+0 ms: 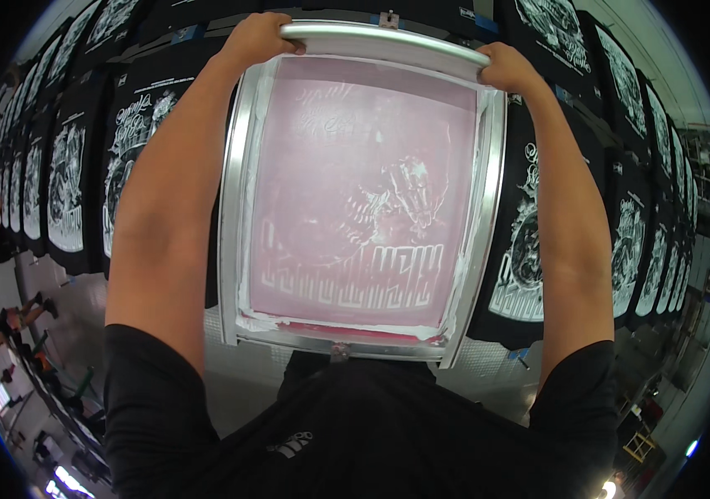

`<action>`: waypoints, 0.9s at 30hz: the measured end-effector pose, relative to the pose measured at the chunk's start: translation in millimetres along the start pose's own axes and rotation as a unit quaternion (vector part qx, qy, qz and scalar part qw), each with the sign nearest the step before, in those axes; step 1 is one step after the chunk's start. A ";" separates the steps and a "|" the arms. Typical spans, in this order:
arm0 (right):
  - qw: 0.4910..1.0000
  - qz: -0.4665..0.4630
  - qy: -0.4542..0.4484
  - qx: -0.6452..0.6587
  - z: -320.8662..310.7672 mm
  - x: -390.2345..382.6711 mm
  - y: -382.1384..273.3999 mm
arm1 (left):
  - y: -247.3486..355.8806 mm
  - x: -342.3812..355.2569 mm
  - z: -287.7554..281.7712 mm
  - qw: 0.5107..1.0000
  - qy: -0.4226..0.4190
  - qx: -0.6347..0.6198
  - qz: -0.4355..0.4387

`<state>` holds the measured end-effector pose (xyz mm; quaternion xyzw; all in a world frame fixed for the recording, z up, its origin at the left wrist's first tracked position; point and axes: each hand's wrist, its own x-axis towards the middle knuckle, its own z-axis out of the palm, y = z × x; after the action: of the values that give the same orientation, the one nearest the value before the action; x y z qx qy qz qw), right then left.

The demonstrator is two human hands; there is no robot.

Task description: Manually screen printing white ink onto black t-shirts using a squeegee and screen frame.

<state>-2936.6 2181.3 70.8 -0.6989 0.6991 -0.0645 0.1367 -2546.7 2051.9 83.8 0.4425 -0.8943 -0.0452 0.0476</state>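
A silk-screen frame (237, 179) with metal sides lies before me, its pinkish mesh (330, 183) carrying a pale skull-like design, block shapes and white ink smears along the edges. Across its far end runs a long metal squeegee (384, 35). My left hand (262, 37) is closed around the squeegee's left end, and my right hand (508, 68) grips its right end. Both arms are stretched out over the screen's two sides. The lower edge of the squeegee meets the mesh near the far side. What lies under the screen is hidden.
Black shirts with white prints (135, 137) are laid out in rows on the left. More printed black shirts (525, 249) line the right. A small metal clamp (340, 352) sits at the screen's near edge. People (18, 320) are visible at the far left.
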 end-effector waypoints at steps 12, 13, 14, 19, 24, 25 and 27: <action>0.992 -0.024 -0.126 0.010 -7.6 53.5 29.8 | 170.4 -427.3 19.1 0.703 -0.568 -0.386 -0.184; 0.991 -0.030 -0.131 -0.011 -7.5 57.7 17.9 | 187.4 -479.9 46.3 0.707 -0.495 -0.457 -0.216; 0.992 -0.052 -0.115 -0.014 -7.6 65.7 5.4 | 197.7 -517.8 78.0 0.704 -0.416 -0.523 -0.240; 0.997 -0.060 -0.043 0.008 24.6 73.0 -63.9 | 211.4 -518.9 91.1 0.630 -0.423 -0.575 -0.305; 0.997 -0.070 -0.045 -0.007 31.1 16.1 -71.3 | 213.6 -522.3 97.1 0.763 -0.343 -0.512 -0.194; 0.997 -0.061 -0.048 -0.006 34.8 -6.4 -82.1 | 215.3 -526.9 99.6 0.755 -0.325 -0.532 -0.205; 0.995 -0.078 -0.062 0.000 45.0 -61.6 -101.9 | 215.7 -522.0 98.5 0.772 -0.272 -0.549 -0.171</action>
<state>-2827.1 2245.6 62.8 -0.7541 0.6325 -0.0313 0.1741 -2413.7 2601.5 -10.9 0.4556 -0.6028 -0.6544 0.0289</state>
